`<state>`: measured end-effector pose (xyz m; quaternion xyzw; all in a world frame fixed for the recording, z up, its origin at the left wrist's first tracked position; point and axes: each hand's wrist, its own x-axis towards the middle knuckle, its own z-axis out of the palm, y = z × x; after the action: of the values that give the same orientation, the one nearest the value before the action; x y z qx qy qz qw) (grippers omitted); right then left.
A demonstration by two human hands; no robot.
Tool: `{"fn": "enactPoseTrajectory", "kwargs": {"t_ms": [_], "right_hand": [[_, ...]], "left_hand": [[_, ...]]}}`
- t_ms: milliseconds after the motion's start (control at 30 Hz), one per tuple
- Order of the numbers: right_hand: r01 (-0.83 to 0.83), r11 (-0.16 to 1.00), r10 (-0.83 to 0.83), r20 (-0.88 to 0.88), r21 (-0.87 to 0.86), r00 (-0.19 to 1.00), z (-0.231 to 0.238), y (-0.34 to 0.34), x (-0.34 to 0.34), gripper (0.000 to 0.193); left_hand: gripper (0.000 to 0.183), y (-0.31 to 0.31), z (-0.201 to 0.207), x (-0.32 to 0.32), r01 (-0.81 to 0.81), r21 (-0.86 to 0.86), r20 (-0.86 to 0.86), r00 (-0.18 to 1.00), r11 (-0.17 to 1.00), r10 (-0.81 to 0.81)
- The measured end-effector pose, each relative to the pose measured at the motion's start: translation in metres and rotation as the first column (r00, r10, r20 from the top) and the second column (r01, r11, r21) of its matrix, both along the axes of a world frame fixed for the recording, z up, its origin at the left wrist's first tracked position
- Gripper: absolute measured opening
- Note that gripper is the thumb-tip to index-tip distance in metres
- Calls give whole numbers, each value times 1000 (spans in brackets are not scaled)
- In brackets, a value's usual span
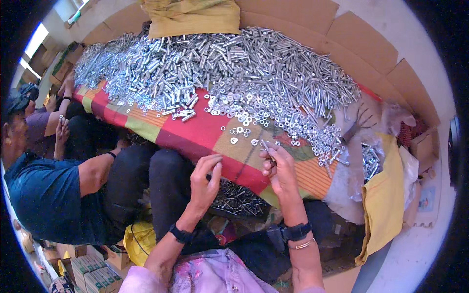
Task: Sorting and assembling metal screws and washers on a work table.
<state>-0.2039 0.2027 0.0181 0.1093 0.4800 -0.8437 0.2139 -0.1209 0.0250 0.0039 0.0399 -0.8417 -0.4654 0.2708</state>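
My right hand (279, 171) is closed in a pinch round a slim metal bolt (265, 145), which points up and to the left over the near side of the patterned cloth (188, 134). Beside it on the left, my left hand (205, 179) hovers at the cloth's near edge, fingers bent together and thumb close to them; whatever they may hold is hidden. Just beyond my hands lie loose washers (240, 131). Nuts (298, 128) are scattered farther right. Behind these rises a wide heap of metal sleeves and bolts (220, 58).
Cardboard (361, 41) walls the far side, with a yellow sack (193, 17) at the back. Another yellow sack (383, 195) stands at the right, near a bag of metal parts (371, 163). More bolts (239, 199) lie below the cloth's edge. A co-worker in a dark shirt (46, 195) sits left.
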Motion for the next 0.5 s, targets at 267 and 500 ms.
{"fn": "enactPoseTrajectory", "kwargs": {"t_ms": [267,500], "right_hand": [[-30,1000,30,-22,6,999,8,6,1,13],[81,997,-81,-35,-4,996,14,35,2,14]], "left_hand": [[12,-23,-8,21,-63,195,191,981,979,25],[18,-31,-72,58,38,227,491,858,973,-149]]}}
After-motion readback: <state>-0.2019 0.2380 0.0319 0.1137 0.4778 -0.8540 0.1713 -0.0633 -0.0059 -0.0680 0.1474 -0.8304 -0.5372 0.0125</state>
